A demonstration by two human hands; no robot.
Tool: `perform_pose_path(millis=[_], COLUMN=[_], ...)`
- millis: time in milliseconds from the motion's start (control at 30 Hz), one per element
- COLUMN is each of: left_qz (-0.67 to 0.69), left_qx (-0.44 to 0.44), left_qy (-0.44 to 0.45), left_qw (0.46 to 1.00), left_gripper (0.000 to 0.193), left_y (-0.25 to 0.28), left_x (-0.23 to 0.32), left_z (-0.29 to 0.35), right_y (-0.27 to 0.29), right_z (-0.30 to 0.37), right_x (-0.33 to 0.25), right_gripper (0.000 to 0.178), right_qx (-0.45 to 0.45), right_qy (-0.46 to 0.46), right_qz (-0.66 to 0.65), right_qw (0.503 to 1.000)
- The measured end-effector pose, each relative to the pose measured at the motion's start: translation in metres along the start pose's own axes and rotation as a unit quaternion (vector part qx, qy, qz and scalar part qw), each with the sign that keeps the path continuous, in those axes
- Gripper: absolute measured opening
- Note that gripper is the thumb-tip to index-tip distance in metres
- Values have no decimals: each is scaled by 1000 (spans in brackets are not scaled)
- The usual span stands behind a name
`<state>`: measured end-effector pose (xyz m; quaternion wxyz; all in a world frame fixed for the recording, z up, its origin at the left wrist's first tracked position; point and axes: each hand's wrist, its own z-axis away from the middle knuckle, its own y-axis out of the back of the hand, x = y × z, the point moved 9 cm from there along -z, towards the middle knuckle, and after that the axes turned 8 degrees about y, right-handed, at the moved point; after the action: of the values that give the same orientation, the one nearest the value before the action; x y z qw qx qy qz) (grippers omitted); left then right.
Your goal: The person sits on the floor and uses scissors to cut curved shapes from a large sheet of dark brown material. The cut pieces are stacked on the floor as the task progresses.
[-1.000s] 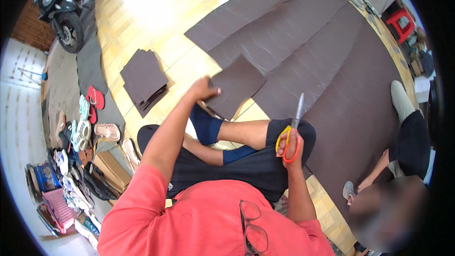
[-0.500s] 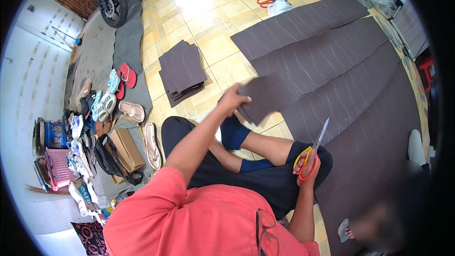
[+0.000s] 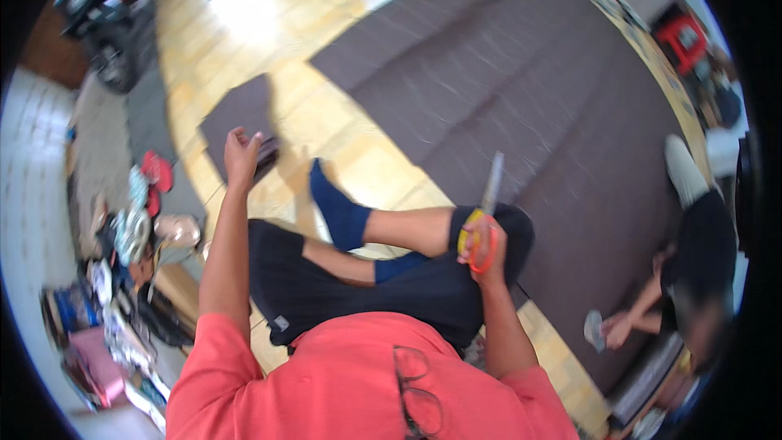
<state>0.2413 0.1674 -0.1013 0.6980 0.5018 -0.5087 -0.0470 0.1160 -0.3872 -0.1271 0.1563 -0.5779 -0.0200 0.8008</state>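
toward the left edge of the frame, assorted sandals and shoes (image 3: 134, 232) lie blurred. left of centre, the bare left hand (image 3: 241, 155) is over a stack of flat dark-brown sheet pieces (image 3: 234, 110); i cannot tell whether its grip is released or pinching. right of centre, the bare right hand's (image 3: 486, 251) grip is clenched around yellow-and-orange-handled metal scissors (image 3: 491, 194), blades upward. large dark-brown sheets (image 3: 570, 195) spread toward upper right.

Hands (image 3: 242, 155) (image 3: 486, 253) apart — left farther forward
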Motion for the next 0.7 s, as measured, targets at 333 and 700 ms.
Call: perform_pose_path(millis=[333,700], left_qz=[84,274], left_qx=[-640,-581], left_qy=[209,300], left_qw=[735,705], left_gripper=[39,29], left_y=[-302,-345], left_x=[88,151], left_z=[286,305], right_y=[1,3], right_z=[3,-11], right_x=[-12,3], right_gripper=[29,35], right_qx=[-48,-50], right_qy=[71,73], right_qz=[-17,-69], right_qw=[996,994])
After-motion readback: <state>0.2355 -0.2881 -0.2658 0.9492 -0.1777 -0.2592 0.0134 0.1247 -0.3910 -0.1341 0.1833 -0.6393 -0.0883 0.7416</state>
